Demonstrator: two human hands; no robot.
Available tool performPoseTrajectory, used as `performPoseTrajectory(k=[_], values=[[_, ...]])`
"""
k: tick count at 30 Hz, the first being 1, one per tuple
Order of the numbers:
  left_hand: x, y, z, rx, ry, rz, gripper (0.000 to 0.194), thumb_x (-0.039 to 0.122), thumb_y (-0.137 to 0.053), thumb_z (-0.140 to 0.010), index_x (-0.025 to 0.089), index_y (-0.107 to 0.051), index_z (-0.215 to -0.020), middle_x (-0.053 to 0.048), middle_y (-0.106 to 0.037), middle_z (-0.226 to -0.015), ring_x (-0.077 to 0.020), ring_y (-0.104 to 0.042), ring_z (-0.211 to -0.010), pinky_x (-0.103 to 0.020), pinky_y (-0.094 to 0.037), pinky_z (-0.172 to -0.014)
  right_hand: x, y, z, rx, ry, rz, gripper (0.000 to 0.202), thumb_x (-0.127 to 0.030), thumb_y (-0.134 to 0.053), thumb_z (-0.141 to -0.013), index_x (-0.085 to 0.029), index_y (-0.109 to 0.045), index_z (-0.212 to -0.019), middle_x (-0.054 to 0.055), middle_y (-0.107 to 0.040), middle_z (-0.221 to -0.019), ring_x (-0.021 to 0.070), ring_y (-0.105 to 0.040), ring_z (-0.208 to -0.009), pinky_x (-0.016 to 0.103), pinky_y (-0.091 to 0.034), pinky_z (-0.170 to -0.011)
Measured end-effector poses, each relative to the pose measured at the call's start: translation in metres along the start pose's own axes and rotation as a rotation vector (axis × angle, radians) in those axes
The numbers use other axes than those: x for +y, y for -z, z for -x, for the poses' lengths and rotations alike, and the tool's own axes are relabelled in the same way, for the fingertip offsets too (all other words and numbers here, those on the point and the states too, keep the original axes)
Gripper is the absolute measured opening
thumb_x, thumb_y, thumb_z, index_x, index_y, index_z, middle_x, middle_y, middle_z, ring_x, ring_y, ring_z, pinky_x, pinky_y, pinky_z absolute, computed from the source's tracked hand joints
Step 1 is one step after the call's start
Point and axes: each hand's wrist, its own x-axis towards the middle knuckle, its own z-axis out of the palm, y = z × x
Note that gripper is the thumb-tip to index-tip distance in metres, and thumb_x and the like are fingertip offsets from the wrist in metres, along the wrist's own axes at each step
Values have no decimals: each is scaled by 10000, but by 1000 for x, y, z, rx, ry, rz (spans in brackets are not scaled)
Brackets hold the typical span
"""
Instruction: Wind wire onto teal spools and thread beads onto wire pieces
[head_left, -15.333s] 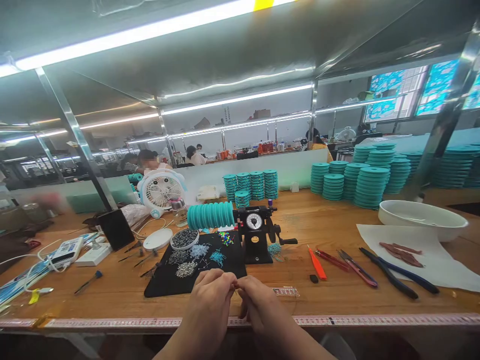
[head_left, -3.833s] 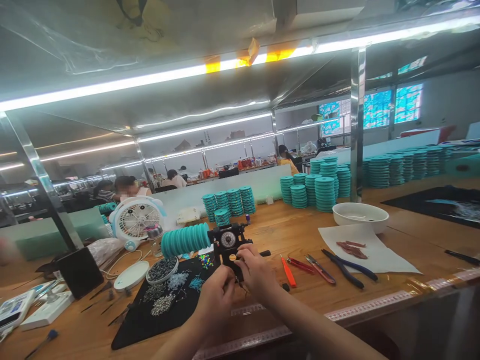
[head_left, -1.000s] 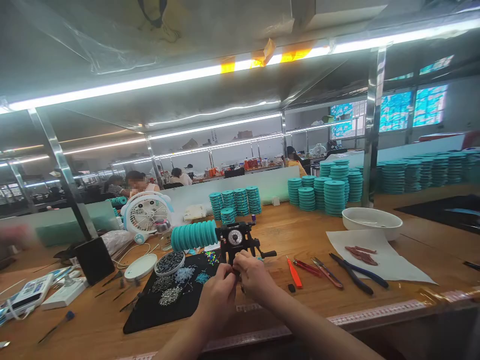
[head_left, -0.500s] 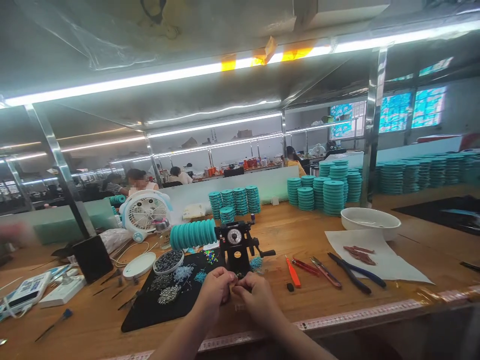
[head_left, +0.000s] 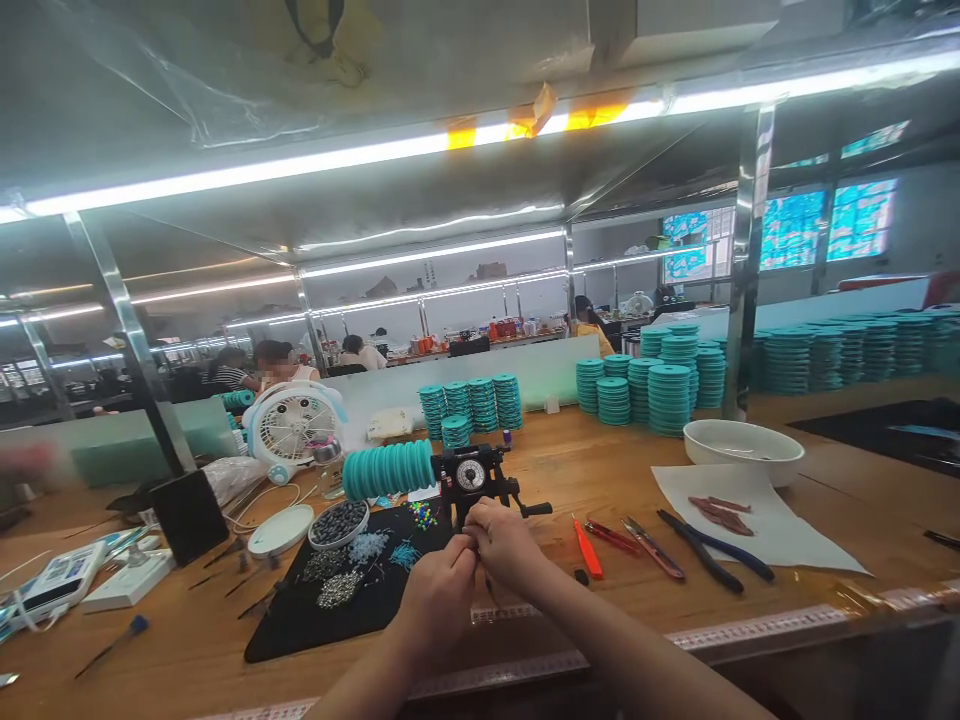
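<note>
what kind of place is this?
Looks like a workshop or small factory floor, probably for light handwork: a black hand-cranked machine stands on the wooden bench, teal spools are stacked behind it, and people are visible beyond the pale divider.

Left hand [head_left: 441, 592] and right hand [head_left: 506, 540] meet, and anything pinched there is hidden! Just beyond, the base of the winder [head_left: 491, 488] is mostly covered, the dial [head_left: 471, 475] figures too fine to read! Both forearms [head_left: 637, 640] cut off below; far right of the hands, a black mat [head_left: 892, 436] sliced by the edge; far left, a reddish blur [head_left: 30, 465].
</note>
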Motion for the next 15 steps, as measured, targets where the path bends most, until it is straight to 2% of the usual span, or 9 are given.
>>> performPoseTrajectory(k=[2,4,5,7,10,12,15], values=[[-1,-1,-3,43,108,79,115,247,-483,-764,198,-552,-686,-51,-580,-799,-182,-522,-711,-303,-399,-689,-1,3,6,46,-34,-3,151,-53,-550,-776,-177,-597,-705,26,-594,-795,158,-555,-711,241,-403,-639],[-2,-1,-6,71,253,179,144,268,-457,-764,203,-482,-638,6,-474,-581,-149,-457,-541,-261,-377,-532,-5,6,17,101,-81,-1,63,-121,-582,-790,-175,-612,-780,56,-600,-867,186,-562,-753,276,-417,-664],[-4,-2,-8,69,321,230,161,285,-443,-761,212,-442,-617,40,-392,-497,-131,-387,-451,-246,-334,-454,-6,6,23,108,-116,-8,27,-169,-609,-789,-178,-620,-765,56,-604,-844,194,-564,-733,285,-418,-652],[-6,-4,-9,43,408,315,183,318,-424,-750,232,-373,-596,87,-267,-426,-104,-250,-360,-231,-246,-369,-9,3,36,77,-183,-37,129,-242,-657,-767,-187,-631,-653,28,-599,-701,189,-566,-639,281,-410,-591],[-6,-5,-10,23,449,390,185,333,-437,-735,235,-355,-601,98,-254,-422,-89,-205,-354,-224,-218,-356,-14,-5,51,18,-218,-86,191,-210,-620,-793,-195,-661,-606,10,-575,-616,169,-566,-594,256,-405,-556],[-3,-3,-9,23,430,387,157,323,-461,-733,216,-418,-628,85,-308,-441,-91,-241,-367,-224,-237,-374,-16,-6,56,40,-130,-70,218,-168,-529,-843,-194,-673,-682,25,-573,-666,174,-565,-658,258,-419,-600],[5,4,-6,17,330,326,154,312,-530,-743,182,-531,-662,18,-477,-561,-126,-420,-501,-247,-356,-498,-18,1,57,83,126,-9,255,-126,-419,-869,-191,-652,-788,75,-598,-867,206,-551,-836,292,-427,-711]])
